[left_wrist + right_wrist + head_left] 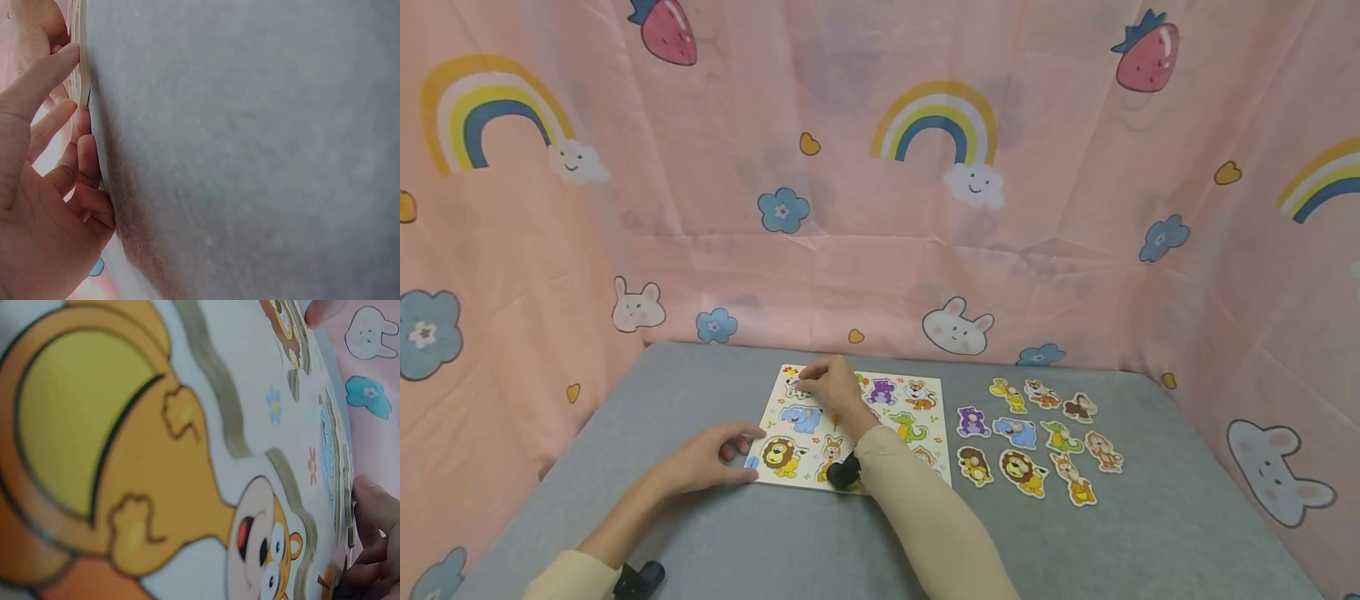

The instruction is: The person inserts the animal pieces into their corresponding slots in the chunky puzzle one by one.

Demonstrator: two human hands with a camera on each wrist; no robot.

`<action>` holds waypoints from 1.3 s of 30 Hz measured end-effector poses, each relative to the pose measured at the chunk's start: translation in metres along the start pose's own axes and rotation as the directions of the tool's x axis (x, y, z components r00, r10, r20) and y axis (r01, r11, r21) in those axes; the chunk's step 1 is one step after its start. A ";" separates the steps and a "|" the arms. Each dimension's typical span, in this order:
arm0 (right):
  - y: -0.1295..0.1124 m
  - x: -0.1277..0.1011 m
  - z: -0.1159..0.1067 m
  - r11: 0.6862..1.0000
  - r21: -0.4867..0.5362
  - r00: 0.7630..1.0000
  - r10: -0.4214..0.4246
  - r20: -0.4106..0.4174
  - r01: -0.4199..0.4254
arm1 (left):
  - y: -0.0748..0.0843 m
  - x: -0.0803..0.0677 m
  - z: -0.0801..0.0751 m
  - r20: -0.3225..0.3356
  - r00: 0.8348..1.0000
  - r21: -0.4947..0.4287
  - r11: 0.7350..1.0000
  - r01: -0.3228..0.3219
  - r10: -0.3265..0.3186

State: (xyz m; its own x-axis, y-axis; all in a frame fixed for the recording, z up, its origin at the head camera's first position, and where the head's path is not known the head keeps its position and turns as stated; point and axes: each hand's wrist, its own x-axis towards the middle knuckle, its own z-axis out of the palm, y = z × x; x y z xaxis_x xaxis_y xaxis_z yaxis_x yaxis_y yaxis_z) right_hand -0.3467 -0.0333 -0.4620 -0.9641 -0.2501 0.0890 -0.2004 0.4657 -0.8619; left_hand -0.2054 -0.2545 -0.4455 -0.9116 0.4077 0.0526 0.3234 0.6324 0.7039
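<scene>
Your right hand (833, 385) reaches across the puzzle board (853, 427) to its far left corner, fingers curled down onto a small animal piece (795, 387) there; the head view suggests a pinch on it, though the fingertips hide most of the piece, and the right wrist view shows only your fingertips (375, 512) at the board's far edge. Your left hand (707, 457) rests on the grey table (1150, 533) at the board's near left corner, fingers relaxed and mostly straight, the tips touching the board's edge; the left wrist view confirms the fingers (47, 75) laid against the thin edge without curling round it. The board lies flat near the middle of the table and carries printed animals: a blue elephant (800, 417), a lion (781, 456), a purple bear (881, 391), a tiger (919, 393) and a green crocodile (909, 428). Just beside the board on your right, a cluster of loose animal pieces (1037, 440) is spread flat on the table, apart from both hands. Pink fabric (880, 183) printed with rainbows, rabbits, flowers and strawberries surrounds the table at the back and sides.
</scene>
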 end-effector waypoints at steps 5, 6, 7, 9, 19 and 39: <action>-0.001 0.000 0.002 1.000 0.013 1.000 0.026 -0.008 -0.026 | -0.001 0.000 0.000 0.000 1.000 0.001 1.000 -0.002 0.002; -0.002 0.000 0.002 0.999 0.017 1.000 0.029 -0.010 -0.029 | -0.001 0.000 0.000 0.000 1.000 0.002 1.000 -0.005 0.005; -0.003 0.000 0.003 0.999 0.020 0.999 0.036 -0.011 -0.035 | -0.001 0.000 0.000 -0.001 1.000 0.003 1.000 -0.007 0.007; -0.004 -0.001 0.003 0.999 0.024 0.999 0.044 -0.014 -0.044 | -0.002 0.001 -0.001 -0.001 1.000 0.004 1.000 -0.010 0.010; -0.010 -0.003 0.002 0.995 0.014 0.995 0.095 -0.016 -0.095 | -0.003 0.001 -0.001 -0.003 1.000 0.006 1.000 -0.019 0.019; -0.014 -0.007 0.003 0.995 -0.063 0.996 0.076 -0.044 -0.079 | -0.001 0.002 0.000 0.013 1.000 -0.009 1.000 -0.012 0.012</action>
State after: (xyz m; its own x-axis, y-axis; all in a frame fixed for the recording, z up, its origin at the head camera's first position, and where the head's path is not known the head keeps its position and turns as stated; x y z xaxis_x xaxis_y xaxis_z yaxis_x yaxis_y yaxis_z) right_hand -0.3365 -0.0403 -0.4524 -0.9833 -0.1761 0.0453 -0.1345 0.5367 -0.8330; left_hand -0.2077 -0.2549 -0.4461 -0.9042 0.4239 0.0514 0.3318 0.6218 0.7094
